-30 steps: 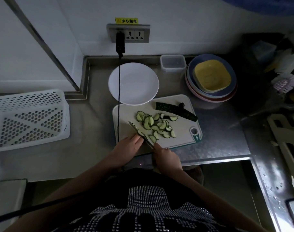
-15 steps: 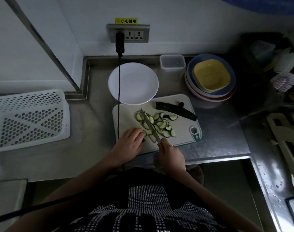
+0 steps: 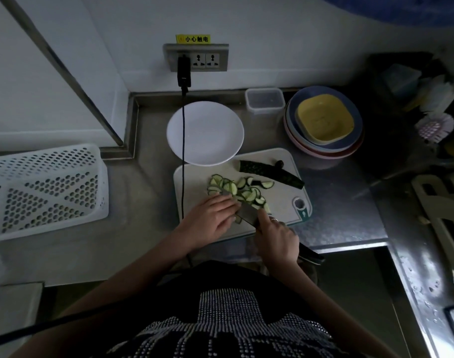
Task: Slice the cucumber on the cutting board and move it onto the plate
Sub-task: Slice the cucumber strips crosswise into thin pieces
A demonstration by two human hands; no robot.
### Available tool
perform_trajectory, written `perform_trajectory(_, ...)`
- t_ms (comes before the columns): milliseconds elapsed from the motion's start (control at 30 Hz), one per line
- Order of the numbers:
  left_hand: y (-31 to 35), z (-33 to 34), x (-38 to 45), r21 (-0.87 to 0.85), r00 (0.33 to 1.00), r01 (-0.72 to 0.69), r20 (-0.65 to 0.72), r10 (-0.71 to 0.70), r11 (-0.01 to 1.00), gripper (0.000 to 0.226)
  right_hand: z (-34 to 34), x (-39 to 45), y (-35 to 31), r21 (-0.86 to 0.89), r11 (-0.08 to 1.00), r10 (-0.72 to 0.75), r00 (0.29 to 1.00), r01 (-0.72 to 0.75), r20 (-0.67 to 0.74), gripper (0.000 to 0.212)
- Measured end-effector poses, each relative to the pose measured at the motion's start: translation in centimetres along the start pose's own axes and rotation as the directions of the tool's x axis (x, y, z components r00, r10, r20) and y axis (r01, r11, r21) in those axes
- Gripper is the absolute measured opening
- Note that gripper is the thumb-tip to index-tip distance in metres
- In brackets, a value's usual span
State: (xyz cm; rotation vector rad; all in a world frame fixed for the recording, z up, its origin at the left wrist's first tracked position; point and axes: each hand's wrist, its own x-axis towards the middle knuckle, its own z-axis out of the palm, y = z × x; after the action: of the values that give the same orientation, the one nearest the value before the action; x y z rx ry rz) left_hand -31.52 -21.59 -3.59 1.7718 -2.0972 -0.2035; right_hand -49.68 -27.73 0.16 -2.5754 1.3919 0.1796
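Your left hand (image 3: pixel 212 217) now flat against steel knife blade (image 3: pixel 246 213); right hand (image 3: pixel 277 237) clamps handle; green cucumber slices (image 3: pixel 240 190) gathered mid white cutting board (image 3: pixel 282 200); white round plate (image 3: pixel 205 133) unfilled; scoop looks next.

Your head view is dim and underexposed: the brightest areas are the white wall (image 3: pixel 272 34) and the white plate (image 3: pixel 210 130), while the right side and your dark top at the bottom sink almost to black. Soft light reaches the steel worktop (image 3: pixel 337 210), which gives a pale sheen at its right front edge, and your hands (image 3: pixel 246 223) look murky and slightly soft. The wide lens bends straight lines outward toward the edges.
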Motion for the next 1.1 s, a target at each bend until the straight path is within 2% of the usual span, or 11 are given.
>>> perform_trajectory(100,-0.7,-0.4,2.0,-0.11,0.989,0.111,0.11,-0.099,0.988,0.038,-0.4,-0.1,0.3,0.011,1.0,0.006,1.0,-0.006,-0.01,0.042)
perform_trajectory(200,-1.4,-1.7,4.0,-0.177,0.917,0.293,0.329,-0.224,0.94,0.039,-0.3,-0.1,0.7,0.018,1.0,0.022,1.0,-0.022,-0.004,0.041)
perform_trajectory(267,-2.1,-2.4,5.1,-0.15,0.854,0.346,0.459,-0.245,0.926,0.042,-0.2,-0.2,1.0,0.019,0.999,0.035,0.999,-0.035,-0.012,0.04)
perform_trajectory(333,-2.7,-2.7,5.9,-0.041,0.815,0.313,0.524,-0.247,0.949,0.057,0.0,-0.3,1.1,-0.005,1.0,0.013,1.0,-0.013,-0.018,0.039)
perform_trajectory(500,-3.6,-3.0,7.2,0.149,0.798,0.23,0.536,-0.274,0.962,0.094,-0.2,-0.8,1.4,-0.007,1.0,-0.016,1.0,0.016,-0.008,0.04)
perform_trajectory(600,-4.4,-2.9,8.2,0.283,0.813,0.147,0.511,-0.279,0.948,0.099,-0.5,-1.2,1.3,-0.044,0.998,-0.046,0.999,0.045,-0.025,0.046)
perform_trajectory(700,-4.6,-2.6,9.1,0.41,0.852,0.062,0.453,-0.262,0.91,0.09,-1.0,-1.4,1.1,-0.116,0.991,-0.077,0.994,0.067,-0.077,0.05)
perform_trajectory(767,-4.4,-2.9,9.4,0.371,0.885,0.107,0.387,-0.259,0.922,0.075,-1.4,-1.2,1.1,-0.047,0.998,-0.052,0.998,0.051,-0.025,0.043)
perform_trajectory(867,-4.7,-3.5,9.3,0.094,0.884,0.285,0.359,-0.3,0.954,0.071,-0.6,-1.0,1.8,0.02,1.0,0.017,1.0,-0.017,0.009,0.042)
perform_trajectory(967,-5.3,-3.5,8.0,0.079,0.802,0.272,0.533,-0.271,0.959,0.101,-0.5,-0.8,1.9,0.023,0.998,0.066,0.998,-0.066,0.015,0.041)
perform_trajectory(1100,-5.9,-3.2,6.9,0.057,0.73,0.36,0.605,-0.319,0.931,0.101,-0.3,-0.4,1.8,0.023,0.999,0.049,0.999,-0.049,0.018,0.04)
